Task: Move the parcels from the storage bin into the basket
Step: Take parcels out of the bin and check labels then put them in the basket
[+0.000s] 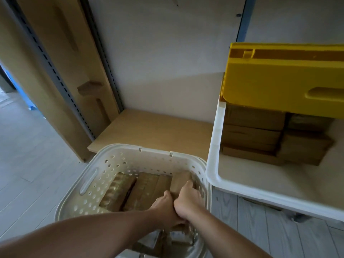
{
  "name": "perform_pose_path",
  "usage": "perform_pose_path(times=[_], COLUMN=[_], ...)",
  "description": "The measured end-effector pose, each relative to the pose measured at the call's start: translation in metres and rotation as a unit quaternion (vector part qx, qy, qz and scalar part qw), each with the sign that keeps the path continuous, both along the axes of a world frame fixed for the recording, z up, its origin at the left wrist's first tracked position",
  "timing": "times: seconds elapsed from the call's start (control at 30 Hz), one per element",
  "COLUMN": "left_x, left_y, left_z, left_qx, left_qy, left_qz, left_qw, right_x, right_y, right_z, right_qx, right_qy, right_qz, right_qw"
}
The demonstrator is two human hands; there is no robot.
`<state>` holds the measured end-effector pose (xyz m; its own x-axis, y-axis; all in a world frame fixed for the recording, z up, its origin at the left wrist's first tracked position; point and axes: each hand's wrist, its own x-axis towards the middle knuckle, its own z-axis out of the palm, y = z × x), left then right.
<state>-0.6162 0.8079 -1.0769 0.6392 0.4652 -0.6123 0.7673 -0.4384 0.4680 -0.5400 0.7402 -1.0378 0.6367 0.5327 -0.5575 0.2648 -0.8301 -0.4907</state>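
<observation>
A white perforated basket (96, 183) stands on the floor below me and holds several brown parcels (143, 190). Both my hands reach into its right side. My left hand (165, 205) and my right hand (186, 198) together grip one brown parcel (180, 180) standing against the basket's right wall. To the right, a white storage bin (214, 146) with a raised yellow lid (279, 84) holds several more stacked brown parcels (253, 127) at its back.
The bin sits on a low wooden shelf (152, 129) against a pale wall. A metal shelf upright (55, 75) and cardboard panels stand at the left. Grey plank floor (28, 164) lies to the left of the basket.
</observation>
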Motion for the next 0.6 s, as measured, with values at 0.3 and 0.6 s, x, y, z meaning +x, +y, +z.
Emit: perform_pose_path(times=[0.3, 0.6], left_x=[0.013, 0.014], left_y=[0.002, -0.006], left_z=[-0.024, -0.036], left_qx=[0.027, 0.049], left_qy=[0.04, 0.065], left_qz=[0.016, -0.116], left_qw=[0.999, 0.99], right_x=[0.013, 0.023], right_y=[0.022, 0.025], right_z=[-0.029, -0.043], right_qx=[0.01, -0.101], right_qy=[0.054, 0.073], right_qz=[-0.019, 0.042], right_qw=[0.998, 0.991])
